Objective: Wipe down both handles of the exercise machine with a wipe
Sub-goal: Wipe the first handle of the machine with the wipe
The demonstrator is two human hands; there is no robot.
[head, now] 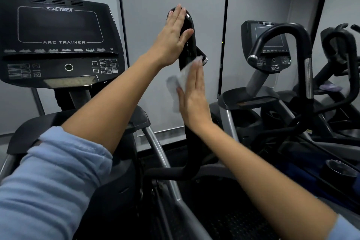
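Note:
The machine's right handle (190,45) is a glossy black upright bar that curves over at its top, right of the console. My left hand (174,39) lies flat against the handle's upper left side, fingers straight and together, thumb across the front. My right hand (192,95) is flat too, lower on the handle's right side, pressing a white wipe (178,84) against the bar. The wipe is crumpled and sticks out to the left of my palm. The machine's left handle is out of view.
The black console (58,41) marked Arc Trainer stands at the left. A second machine with its own curved handle (292,31) and console stands close on the right. A cup holder (339,169) sits at lower right. Grey wall panels are behind.

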